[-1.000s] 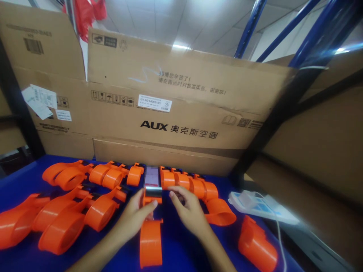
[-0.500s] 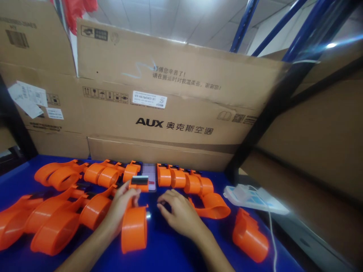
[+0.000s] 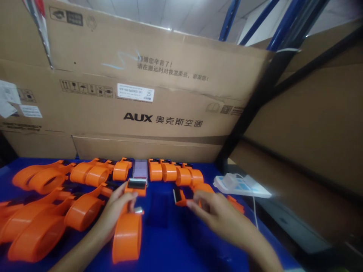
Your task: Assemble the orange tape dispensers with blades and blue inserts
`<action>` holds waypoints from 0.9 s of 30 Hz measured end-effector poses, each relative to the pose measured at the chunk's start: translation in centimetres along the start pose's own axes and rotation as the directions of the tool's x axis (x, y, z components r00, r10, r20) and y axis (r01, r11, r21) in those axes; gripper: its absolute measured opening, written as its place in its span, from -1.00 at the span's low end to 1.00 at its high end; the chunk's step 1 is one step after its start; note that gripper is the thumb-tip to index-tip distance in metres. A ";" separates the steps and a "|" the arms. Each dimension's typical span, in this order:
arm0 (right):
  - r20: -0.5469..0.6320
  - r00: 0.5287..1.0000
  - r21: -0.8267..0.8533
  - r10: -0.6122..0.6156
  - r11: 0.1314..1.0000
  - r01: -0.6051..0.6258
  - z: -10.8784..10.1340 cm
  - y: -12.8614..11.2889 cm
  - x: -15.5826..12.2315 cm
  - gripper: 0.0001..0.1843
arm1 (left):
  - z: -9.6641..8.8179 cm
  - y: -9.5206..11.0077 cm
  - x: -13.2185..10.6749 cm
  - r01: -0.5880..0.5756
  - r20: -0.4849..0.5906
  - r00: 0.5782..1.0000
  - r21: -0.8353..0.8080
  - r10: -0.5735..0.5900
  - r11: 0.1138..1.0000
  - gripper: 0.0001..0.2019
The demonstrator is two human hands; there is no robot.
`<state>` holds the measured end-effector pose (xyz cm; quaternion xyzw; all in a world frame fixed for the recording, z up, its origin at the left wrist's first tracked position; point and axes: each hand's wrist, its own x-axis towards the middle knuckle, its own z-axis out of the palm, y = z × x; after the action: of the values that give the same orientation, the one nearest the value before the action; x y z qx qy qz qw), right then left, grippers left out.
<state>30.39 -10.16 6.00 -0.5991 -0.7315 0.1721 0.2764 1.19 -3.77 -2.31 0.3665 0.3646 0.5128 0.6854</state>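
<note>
My left hand (image 3: 115, 211) is closed on an orange tape dispenser (image 3: 128, 230), fingers near its black-and-metal head, on the blue table (image 3: 170, 249). My right hand (image 3: 219, 215) reaches over another orange dispenser (image 3: 181, 197); its fingers are wrapped round that one's body, most of which the hand hides. A small pinkish blurred card (image 3: 141, 169) lies just beyond the left hand.
Rows of several orange dispensers lie at the left (image 3: 51, 211) and along the back (image 3: 176, 173). A large AUX cardboard box (image 3: 159, 98) walls the back. A white-blue plastic tray (image 3: 241, 185) with a cable sits right, beside a black rack post (image 3: 249, 109).
My left hand has drawn its dispenser to the left and nearer to me. My right hand has moved right and taken hold of another dispenser. The view has shifted left and down.
</note>
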 end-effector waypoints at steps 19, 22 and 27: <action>0.287 0.958 0.102 0.015 0.994 -0.046 6.7 1.7 0.2 -0.85 | 0.6 0.8 -0.7 -0.072 0.020 0.997 0.008 0.072 0.997 -0.83; 0.222 0.974 0.084 -0.047 0.996 0.029 7.9 0.7 0.7 -0.87 | 0.4 0.6 -0.5 -0.101 0.025 0.995 0.049 0.100 0.994 -0.84; 0.242 0.970 -0.123 0.020 0.992 0.010 9.1 -1.4 1.7 -0.89 | 0.1 0.4 -0.2 -0.106 0.043 0.994 0.074 0.103 0.992 -0.83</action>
<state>23.54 -8.06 -0.07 -0.5913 -0.7675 0.1994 0.1468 1.04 -3.92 -1.84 0.4207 0.3507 0.5265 0.6502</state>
